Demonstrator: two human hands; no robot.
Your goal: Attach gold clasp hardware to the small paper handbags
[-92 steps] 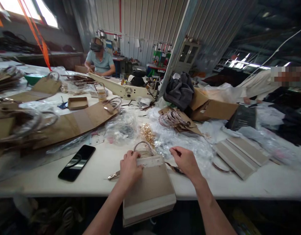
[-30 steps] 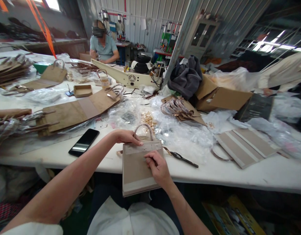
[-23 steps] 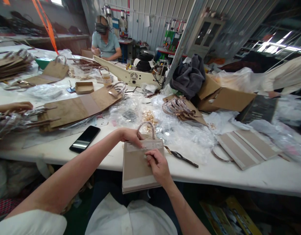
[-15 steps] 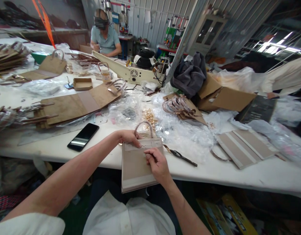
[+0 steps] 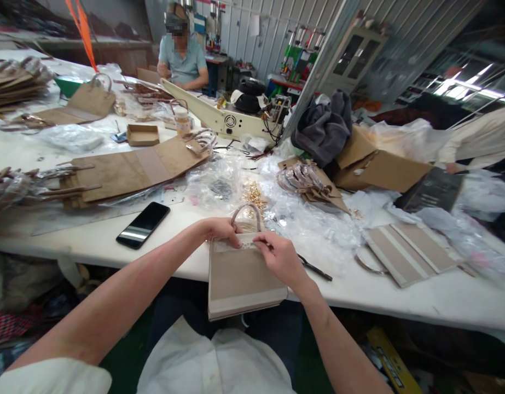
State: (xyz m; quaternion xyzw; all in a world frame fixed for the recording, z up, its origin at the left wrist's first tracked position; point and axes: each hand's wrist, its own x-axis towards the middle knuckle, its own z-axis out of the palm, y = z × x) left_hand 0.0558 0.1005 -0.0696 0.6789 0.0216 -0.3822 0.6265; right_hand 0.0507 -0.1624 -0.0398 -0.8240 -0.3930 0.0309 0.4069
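A taupe bag panel (image 5: 244, 279) with a pale strip along its bottom leans over the table's front edge toward my lap. From its top rises a curved handle (image 5: 251, 209). My left hand (image 5: 226, 230) grips the panel's upper left edge, thumb on the face and fingers behind. At the upper right, my right hand (image 5: 279, 256) pinches close to the top edge; whatever sits between its fingertips is too small to make out. Gold-coloured metal pieces (image 5: 254, 196) lie heaped just beyond the handle. A dark-handled tool (image 5: 315, 269) rests right of my right hand, partly hidden by it.
A phone (image 5: 143, 225) lies left of my arms, with stacked brown bag panels (image 5: 121, 171) behind it. Another panel (image 5: 410, 251) lies to the right. Plastic wrapping, a cardboard box (image 5: 394, 169) and a cream machine (image 5: 236, 121) stand farther back. A co-worker (image 5: 182, 60) sits across the table.
My right hand has moved up from the panel's middle to its top edge, right of my left hand. The left hand keeps its grip. The view has shifted slightly.
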